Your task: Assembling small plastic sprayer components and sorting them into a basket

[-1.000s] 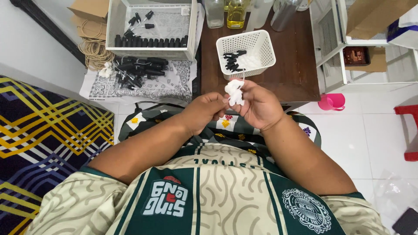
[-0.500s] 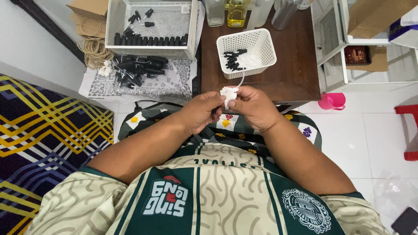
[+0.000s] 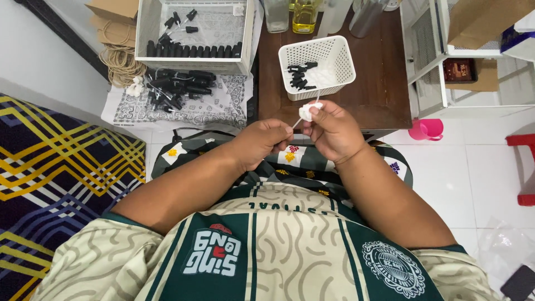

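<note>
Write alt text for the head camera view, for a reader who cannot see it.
A seated person's left hand and right hand together hold a small white pump sprayer with a thin tube over their lap. Ahead, a white basket holding a few small black parts sits on a dark wooden table; to the left, black sprayer parts lie on a patterned cloth.

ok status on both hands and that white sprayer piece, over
Left hand pinching thin tube. Right hand gripping white sprayer head. Nothing in the way.

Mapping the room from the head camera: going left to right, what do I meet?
Patterned rug → rope coil → black parts on cloth → left hand → right hand → pink cup → red stool.
</note>
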